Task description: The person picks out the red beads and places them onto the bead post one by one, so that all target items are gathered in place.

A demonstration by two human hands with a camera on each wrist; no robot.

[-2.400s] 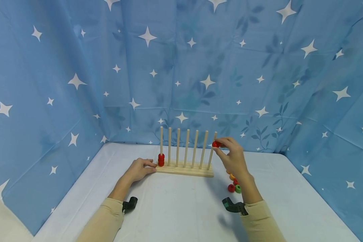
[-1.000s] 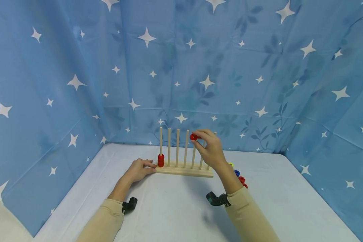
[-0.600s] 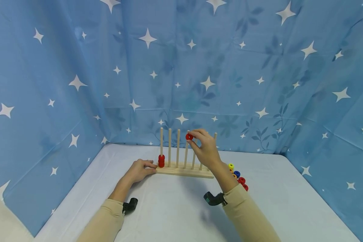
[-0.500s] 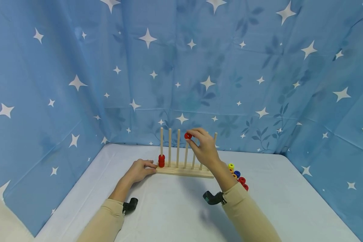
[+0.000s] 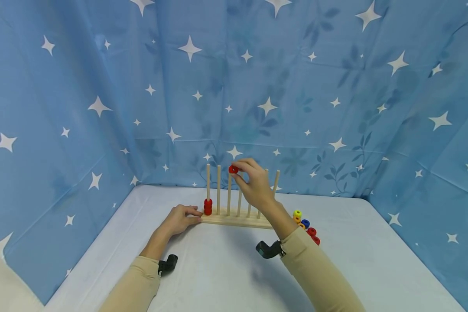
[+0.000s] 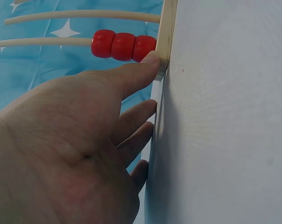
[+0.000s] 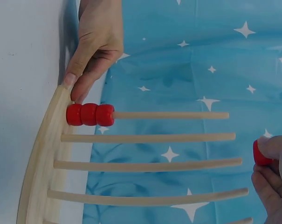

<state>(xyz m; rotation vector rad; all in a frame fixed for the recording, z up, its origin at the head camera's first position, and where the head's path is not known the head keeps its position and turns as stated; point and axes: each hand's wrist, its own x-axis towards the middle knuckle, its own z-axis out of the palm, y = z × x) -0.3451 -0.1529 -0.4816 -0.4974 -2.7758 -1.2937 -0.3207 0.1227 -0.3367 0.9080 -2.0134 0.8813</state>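
Right hand had shifted left since the earlier frame, fingers pinching a red, round, holed bead off the tip of the third pale wooden peg from left. Clean handling likely meant squaring its hole to the peg. Left hand pinched the pale wooden rack at its end, beside three stacked red beads.

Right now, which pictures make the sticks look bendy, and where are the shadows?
Right wrist view: the pegs and wooden base bow slightly, probably camera distortion; left wrist view: the upper peg curves too, and a gray shadow runs beside the left hand; head view: the pegs look straight, and a soft shadow falls below the right hand.
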